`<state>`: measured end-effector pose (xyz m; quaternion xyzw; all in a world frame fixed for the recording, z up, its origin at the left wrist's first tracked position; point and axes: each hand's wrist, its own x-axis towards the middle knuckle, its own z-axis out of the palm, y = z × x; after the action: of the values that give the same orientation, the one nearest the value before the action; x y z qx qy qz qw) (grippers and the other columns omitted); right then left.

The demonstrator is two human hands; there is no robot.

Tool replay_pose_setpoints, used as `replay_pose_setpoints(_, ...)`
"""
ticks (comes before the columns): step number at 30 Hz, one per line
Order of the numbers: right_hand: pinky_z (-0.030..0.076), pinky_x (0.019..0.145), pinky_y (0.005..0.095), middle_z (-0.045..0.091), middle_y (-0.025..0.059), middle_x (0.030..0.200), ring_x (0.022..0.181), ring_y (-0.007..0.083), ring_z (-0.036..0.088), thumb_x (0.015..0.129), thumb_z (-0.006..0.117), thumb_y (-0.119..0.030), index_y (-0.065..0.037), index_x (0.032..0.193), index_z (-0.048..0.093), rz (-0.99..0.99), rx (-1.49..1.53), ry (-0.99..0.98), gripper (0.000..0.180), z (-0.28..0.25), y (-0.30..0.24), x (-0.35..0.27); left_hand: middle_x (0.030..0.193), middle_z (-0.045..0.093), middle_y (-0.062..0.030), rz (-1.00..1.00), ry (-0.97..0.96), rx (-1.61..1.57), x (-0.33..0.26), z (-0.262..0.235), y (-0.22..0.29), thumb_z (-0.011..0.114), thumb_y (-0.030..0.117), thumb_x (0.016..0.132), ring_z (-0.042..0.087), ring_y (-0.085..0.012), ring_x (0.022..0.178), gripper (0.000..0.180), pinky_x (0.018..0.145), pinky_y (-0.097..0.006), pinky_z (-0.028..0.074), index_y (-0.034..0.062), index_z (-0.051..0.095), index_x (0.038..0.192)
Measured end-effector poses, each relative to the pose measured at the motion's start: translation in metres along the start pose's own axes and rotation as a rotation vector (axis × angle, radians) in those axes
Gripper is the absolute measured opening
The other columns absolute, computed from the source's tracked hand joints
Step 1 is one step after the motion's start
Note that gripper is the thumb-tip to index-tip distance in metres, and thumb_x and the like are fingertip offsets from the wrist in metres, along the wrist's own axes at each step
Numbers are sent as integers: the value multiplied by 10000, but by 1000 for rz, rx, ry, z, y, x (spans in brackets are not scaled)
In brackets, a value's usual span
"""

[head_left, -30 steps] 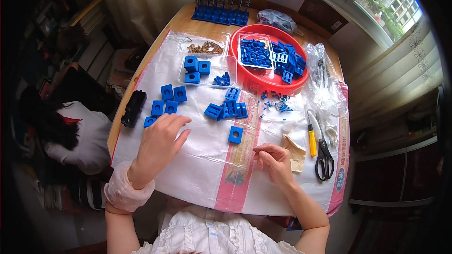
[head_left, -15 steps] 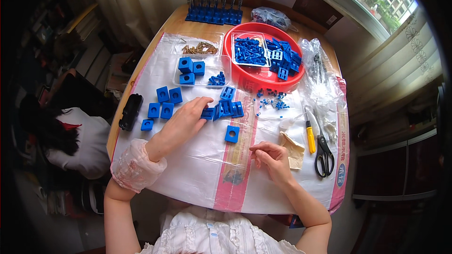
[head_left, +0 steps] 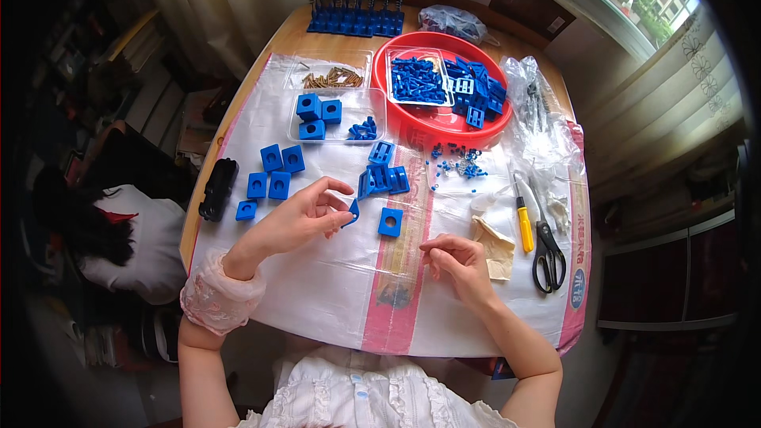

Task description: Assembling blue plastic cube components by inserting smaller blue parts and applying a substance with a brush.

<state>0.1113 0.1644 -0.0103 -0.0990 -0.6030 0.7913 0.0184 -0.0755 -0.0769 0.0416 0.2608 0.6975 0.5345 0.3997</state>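
Note:
Between the thumb and fingers of my left hand [head_left: 297, 218] is a small blue plastic block [head_left: 353, 212], tilted and raised near the middle of the table. Just beyond it lies a cluster of slotted blue blocks [head_left: 380, 180]. A single blue block with a round hole [head_left: 389, 223] rests to the right of the held one. My right hand [head_left: 461, 264] is above the sheet further right, its thumb and fingertips pinched together; whatever may be between them is too small to make out. Several holed blue blocks [head_left: 278, 185] lie left of my left hand.
A red basin [head_left: 404, 121] holds blue parts and a clear tray. Nearby are a clear box [head_left: 341, 95] with blue pieces, brass-coloured pins [head_left: 333, 78], tiny scattered parts [head_left: 464, 165], a yellow-handled screwdriver [head_left: 524, 226], scissors [head_left: 547, 261], a black case [head_left: 219, 189] and spring-topped blue pieces [head_left: 357, 22].
My left hand has drawn one blue block out of the cluster and brought it nearer to me, lifted and tilted. My right hand has hardly moved.

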Motion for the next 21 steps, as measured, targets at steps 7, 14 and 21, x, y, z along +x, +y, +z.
replay_pose_setpoints(7, 480, 605, 221, 667, 90, 860, 683, 89, 590, 915, 604, -58, 50, 1015, 687, -4, -9, -6, 169, 0, -1, 0, 901, 605, -27, -74, -106, -232, 0, -3, -6, 579, 147, 963, 530, -57, 773, 354, 704, -196, 450, 45, 483, 1289)
replay_pose_setpoints(14, 480, 608, 223, 667, 88, 855, 677, 88, 587, 914, 606, -57, 48, 1011, 689, 12, 3, -6, 166, -1, 0, -1, 899, 587, -2, -83, -111, -259, 1, -2, -14, 547, 77, 950, 514, -43, 762, 341, 693, -185, 437, 52, 489, 1284)
replay_pose_setpoints(21, 475, 610, 222, 665, 85, 848, 675, 87, 583, 913, 609, -56, 50, 1012, 688, 15, -11, -3, 165, 0, -3, -1, 947, 578, -23, -13, -258, -476, -2, -6, -19, 559, 42, 959, 511, -49, 769, 306, 704, -178, 441, 81, 503, 1257)
